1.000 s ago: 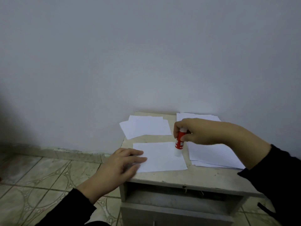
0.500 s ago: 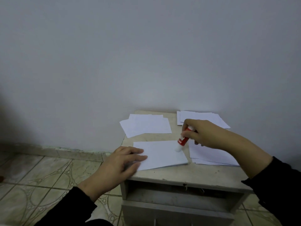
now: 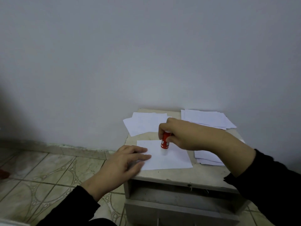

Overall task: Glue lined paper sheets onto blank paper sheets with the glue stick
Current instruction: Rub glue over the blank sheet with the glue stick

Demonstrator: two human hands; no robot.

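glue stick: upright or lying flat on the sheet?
Roughly upright. The right hand grips the glue stick by its upper end, its pale tip down on the sheet.

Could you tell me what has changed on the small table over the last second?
The right hand slid the glue stick from the right edge of the front sheet leftward to its middle, and the stick went from tilted back to nearly upright, tip on the paper. The left hand stayed flat on the sheet's left edge; the other paper piles did not move.
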